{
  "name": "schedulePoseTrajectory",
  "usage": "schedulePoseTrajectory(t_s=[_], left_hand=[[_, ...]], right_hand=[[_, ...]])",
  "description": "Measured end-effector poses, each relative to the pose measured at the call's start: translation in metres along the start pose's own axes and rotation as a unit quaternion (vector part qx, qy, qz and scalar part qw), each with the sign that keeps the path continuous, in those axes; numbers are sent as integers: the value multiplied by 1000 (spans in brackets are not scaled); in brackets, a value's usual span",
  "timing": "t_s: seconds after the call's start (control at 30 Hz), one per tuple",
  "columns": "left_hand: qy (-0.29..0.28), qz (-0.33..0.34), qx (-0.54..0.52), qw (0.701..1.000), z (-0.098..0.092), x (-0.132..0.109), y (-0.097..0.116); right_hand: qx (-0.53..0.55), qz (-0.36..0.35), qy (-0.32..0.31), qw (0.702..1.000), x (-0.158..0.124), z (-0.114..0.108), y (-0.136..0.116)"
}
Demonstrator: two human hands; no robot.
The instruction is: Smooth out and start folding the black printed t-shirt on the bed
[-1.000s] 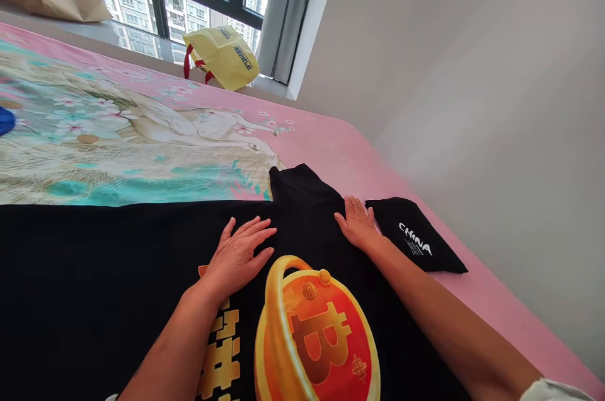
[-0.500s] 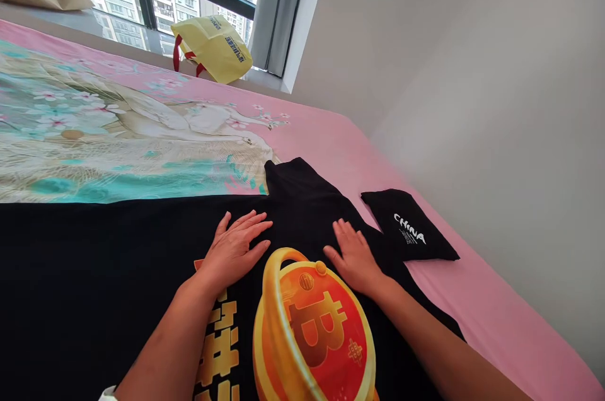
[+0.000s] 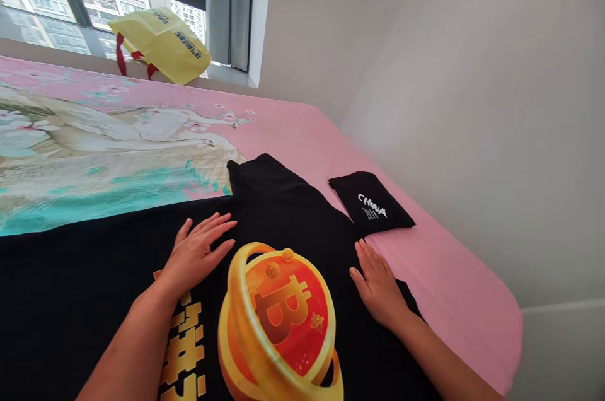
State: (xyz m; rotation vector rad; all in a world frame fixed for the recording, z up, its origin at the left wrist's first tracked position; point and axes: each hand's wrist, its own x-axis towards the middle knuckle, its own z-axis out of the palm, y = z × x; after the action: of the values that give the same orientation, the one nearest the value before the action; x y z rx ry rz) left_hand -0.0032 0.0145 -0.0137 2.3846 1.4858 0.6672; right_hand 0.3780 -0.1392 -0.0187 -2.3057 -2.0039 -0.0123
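A black shirt (image 3: 297, 218) lies spread out, largely flat, on the pink bed (image 3: 454, 294), filling the left and centre of the lower frame. Its dark cloth carries a large red-and-gold emblem (image 3: 290, 306) at bottom centre, with a B-like sign ringed by a glossy gold band; blocky gold lettering (image 3: 184, 350) sits to the left of it. The shirt's long axis runs left to right across the frame: the shoulder end slopes off toward the right, one short sleeve (image 3: 259, 174) points to the top of the frame, and the body runs out past the left edge. The left hand (image 3: 196, 256) is palm down on the cloth, fingers outstretched, gripping nothing. The right hand (image 3: 380, 287) lies flat near the shirt's right edge, thumb apart, likewise gripping nothing.
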Motion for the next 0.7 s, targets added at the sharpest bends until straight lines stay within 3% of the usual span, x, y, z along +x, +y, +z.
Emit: schedulePoseTrajectory(t_s=[0.13, 0.23, 0.33, 0.4, 0.47, 0.6, 0.63, 0.7], left_hand=[[24, 0, 34, 999, 4, 5, -4], [16, -9, 68, 998, 1, 10, 5], [-60, -66, 96, 991, -11, 4, 34], [-99, -119, 109, 982, -20, -12, 64], [-104, -136, 119, 978, -24, -43, 99], [-77, -55, 112, 989, -20, -138, 158], [-80, -41, 106, 990, -18, -164, 165], [-90, -34, 106, 990, -21, -214, 164]], right_hand=[[6, 13, 16, 1000, 1, -4, -6], [26, 20, 17, 999, 2, -9, -13], [46, 28, 8, 999, 0, -15, -11], [57, 32, -11, 998, 1, -23, -8], [66, 42, -37, 996, 0, -35, -12], [107, 62, -58, 991, -28, -58, -56], [122, 21, -52, 991, -43, -60, -72], [149, -133, -42, 979, -81, -59, -98]])
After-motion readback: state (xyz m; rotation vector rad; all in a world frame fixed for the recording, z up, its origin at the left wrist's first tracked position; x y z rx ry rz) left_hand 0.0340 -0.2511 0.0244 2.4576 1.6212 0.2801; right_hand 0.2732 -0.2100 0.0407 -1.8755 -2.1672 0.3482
